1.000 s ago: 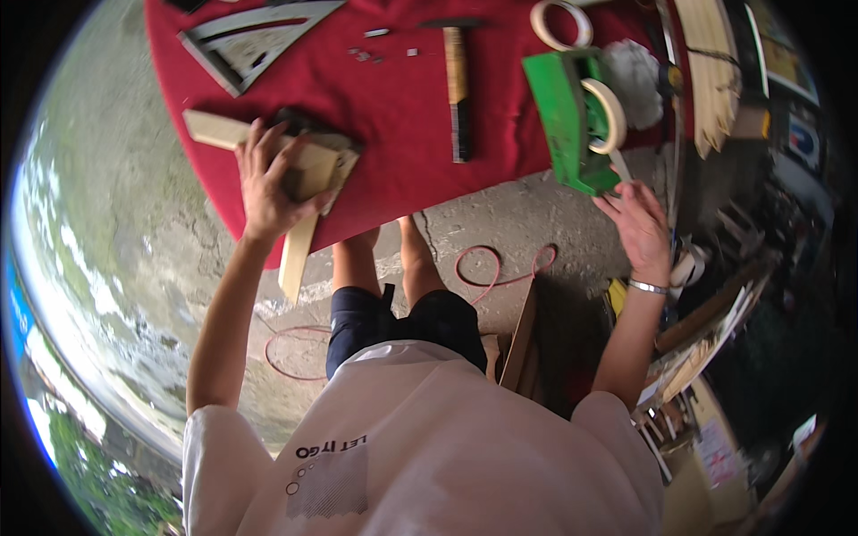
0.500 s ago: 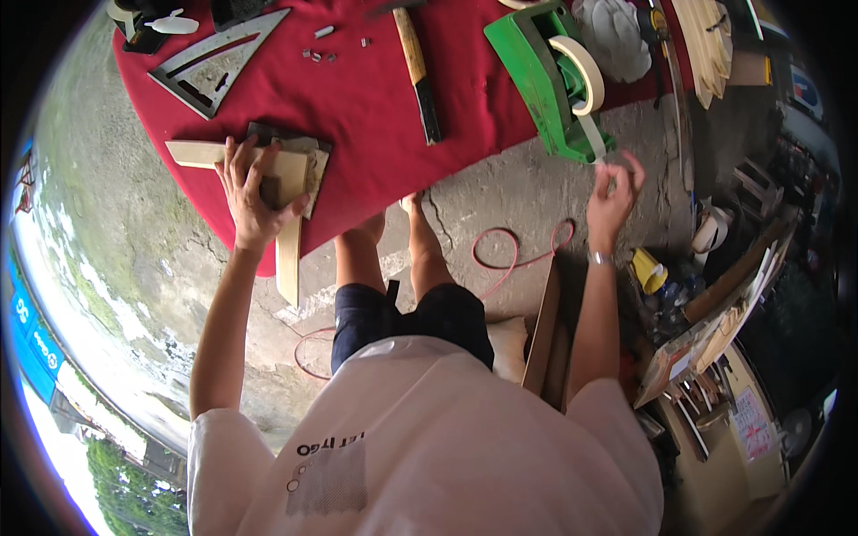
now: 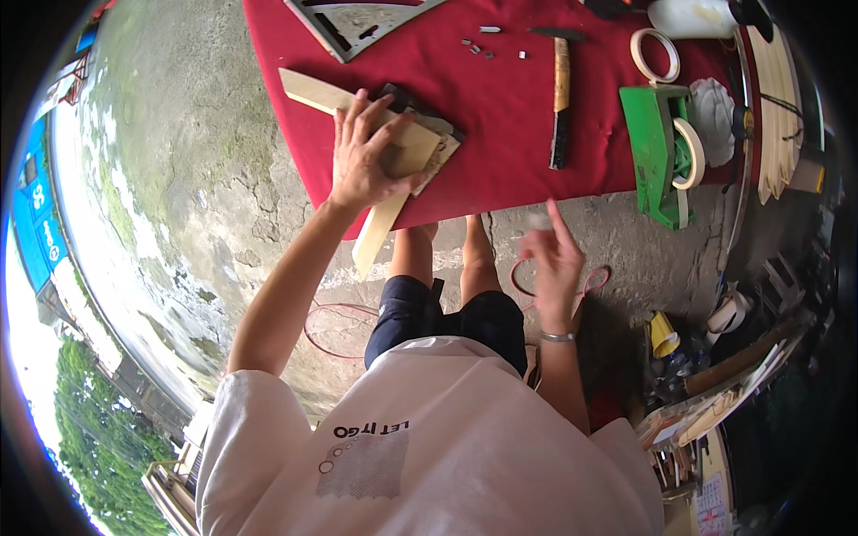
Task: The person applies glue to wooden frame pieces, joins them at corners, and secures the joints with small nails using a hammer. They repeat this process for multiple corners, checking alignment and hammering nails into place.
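Observation:
My left hand lies over two pale wooden strips that meet at an angle near the table's left edge. Its fingers hold the joint down, the thumb on the near side. Under the joint is a dark, flat corner piece, mostly covered. One strip's end juts past the cloth edge. My right hand is raised off the table's near edge, index finger up, with a small blurred piece of tape at its fingertips. To its right stands a green tape dispenser with a cream tape roll.
On the red cloth lie a hammer, a metal set square and several small metal bits. A loose tape roll, white gloves and wooden strips are at the right. A red hose loops on the floor.
My right hand has left the dispenser and moved left toward the wood, carrying a piece of tape. The view has shifted left; my left hand stays on the wooden strips.

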`<state>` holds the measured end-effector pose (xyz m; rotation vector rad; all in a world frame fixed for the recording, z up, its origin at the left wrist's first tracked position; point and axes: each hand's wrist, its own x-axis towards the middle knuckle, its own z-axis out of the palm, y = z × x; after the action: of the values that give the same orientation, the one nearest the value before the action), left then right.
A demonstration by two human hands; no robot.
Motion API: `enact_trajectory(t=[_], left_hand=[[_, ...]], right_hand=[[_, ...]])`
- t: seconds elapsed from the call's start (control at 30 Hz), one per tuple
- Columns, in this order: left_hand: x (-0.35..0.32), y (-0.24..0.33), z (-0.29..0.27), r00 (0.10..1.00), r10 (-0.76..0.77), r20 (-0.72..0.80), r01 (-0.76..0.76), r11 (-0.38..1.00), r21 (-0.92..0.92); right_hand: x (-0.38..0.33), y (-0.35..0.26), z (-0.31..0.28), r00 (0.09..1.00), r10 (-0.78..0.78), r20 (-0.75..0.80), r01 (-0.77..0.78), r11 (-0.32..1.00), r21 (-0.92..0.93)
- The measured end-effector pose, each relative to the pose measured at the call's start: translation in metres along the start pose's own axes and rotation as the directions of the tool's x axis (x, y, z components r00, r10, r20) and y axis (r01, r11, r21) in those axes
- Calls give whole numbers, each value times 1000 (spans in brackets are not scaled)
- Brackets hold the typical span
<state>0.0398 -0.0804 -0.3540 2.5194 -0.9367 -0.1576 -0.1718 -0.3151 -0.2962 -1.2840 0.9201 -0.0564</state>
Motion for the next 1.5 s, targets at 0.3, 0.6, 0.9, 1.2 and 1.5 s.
enact_trajectory(t=[0.3, 0.6, 0.9, 1.2, 1.5], left_hand=[[0, 3, 1, 999, -25, -21, 23, 996, -83], [-2, -3, 2, 1000, -24, -18, 21, 992, -127], [-2, -4, 0, 999, 24, -21, -26, 994, -106], [3, 0, -3, 999, -3, 41, 8, 994, -108], [5, 0, -1, 1000, 22, -7, -23, 986, -163]], right_hand=[[64, -11, 155, 990, 95, 99, -92, 995, -32], [68, -1, 171, 1000, 3, -24, -8, 976, -219], [68, 0, 178, 994, -41, -97, 8, 948, -318], [65, -14, 156, 947, 304, 106, -296, 952, -82], [61, 8, 148, 972, 164, 170, -115, 957, -265]])
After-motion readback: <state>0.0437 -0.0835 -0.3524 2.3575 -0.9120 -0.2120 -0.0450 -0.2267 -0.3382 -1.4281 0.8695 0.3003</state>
